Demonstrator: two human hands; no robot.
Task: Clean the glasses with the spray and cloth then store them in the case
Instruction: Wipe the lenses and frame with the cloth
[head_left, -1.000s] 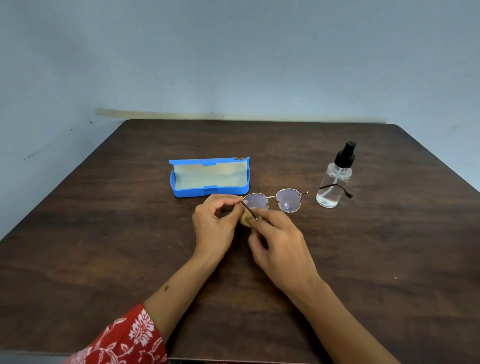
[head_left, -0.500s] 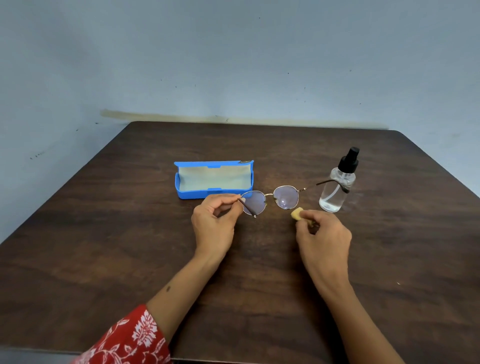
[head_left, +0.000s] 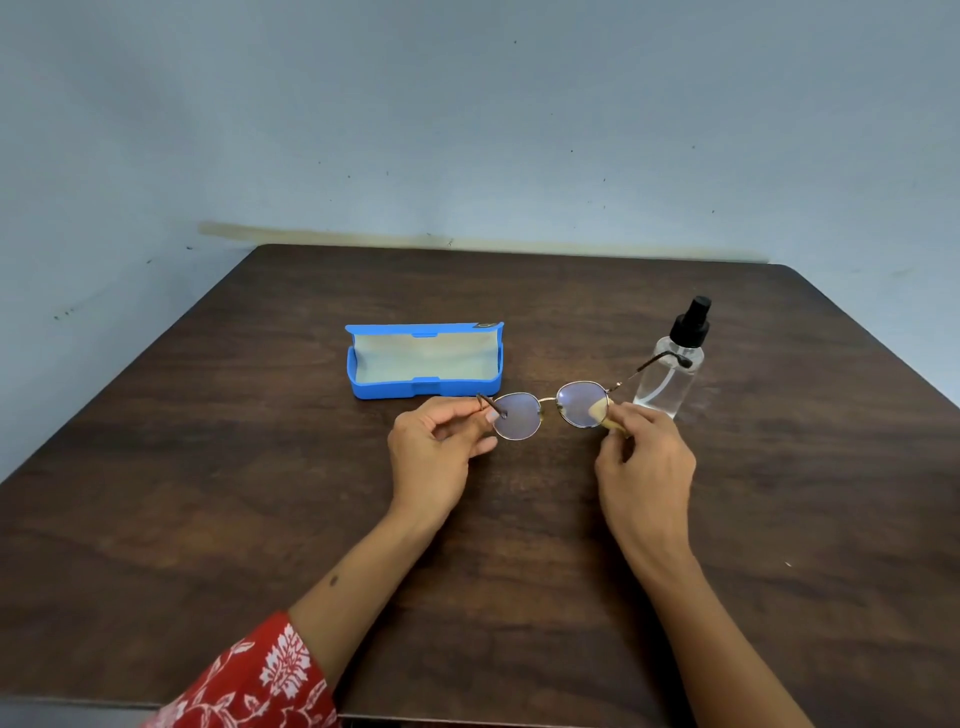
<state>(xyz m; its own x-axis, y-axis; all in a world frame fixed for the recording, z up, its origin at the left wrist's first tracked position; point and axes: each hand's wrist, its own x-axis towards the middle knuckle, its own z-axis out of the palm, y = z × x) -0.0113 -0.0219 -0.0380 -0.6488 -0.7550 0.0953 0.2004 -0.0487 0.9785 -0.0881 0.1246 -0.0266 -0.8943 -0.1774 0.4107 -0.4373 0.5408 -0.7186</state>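
Since the last frame my right hand (head_left: 641, 457) has brought the small yellow cloth (head_left: 608, 415) onto the right lens of the glasses (head_left: 550, 408), pinching it there. My left hand (head_left: 441, 441) pinches the left temple, holding the glasses above the table (head_left: 208, 467). Open blue case (head_left: 423, 392) just behind; spray bottle (head_left: 670, 374) to the right.

— Where's the right hand (head_left: 641, 457) gone?
— Out from beside the left hand (head_left: 436, 441), across to the glasses' (head_left: 545, 410) right lens.
— And the cloth (head_left: 605, 415)?
— A second ago at the left lens, then clear of the frame; now it's pressed on the right lens's outer edge.
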